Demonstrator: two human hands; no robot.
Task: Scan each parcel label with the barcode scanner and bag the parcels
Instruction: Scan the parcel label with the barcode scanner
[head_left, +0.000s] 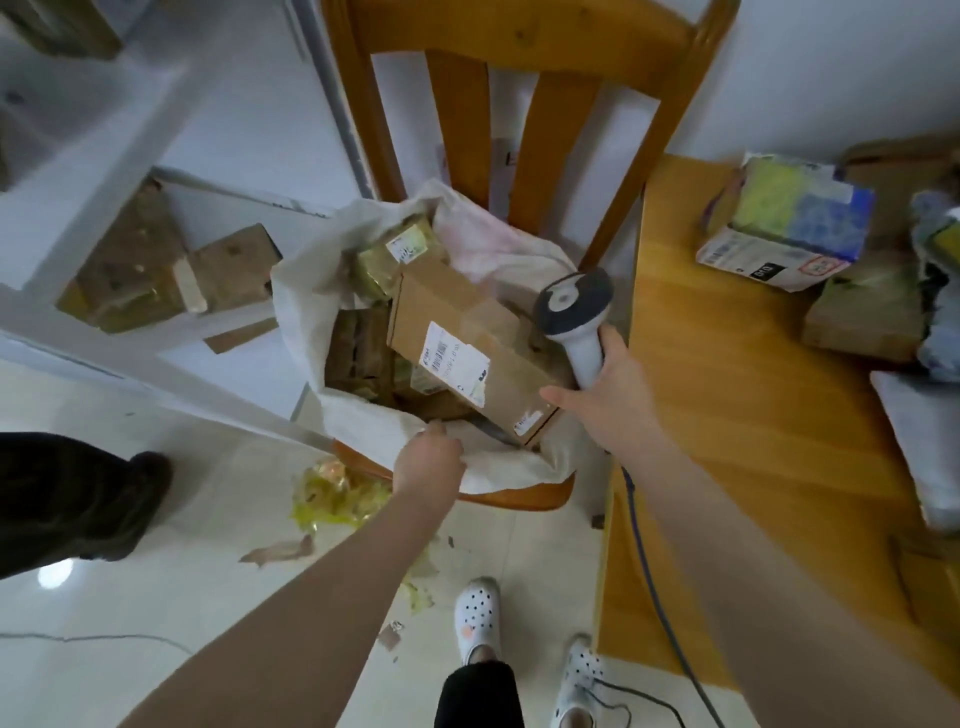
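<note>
Cardboard parcel (462, 332) in bag (358, 423): stiff, probably light; take by edges. Left grip (428, 462) pinches bag rim; right grip (602, 400) grasps scanner (574, 306).

- bag (363, 421): white, open, on chair (519, 501) seat
- parcel (467, 343): brown carton, label upward, tilted inside bag
- barcode scanner (574, 312): grey-white, corded, head up, beside parcel
</note>
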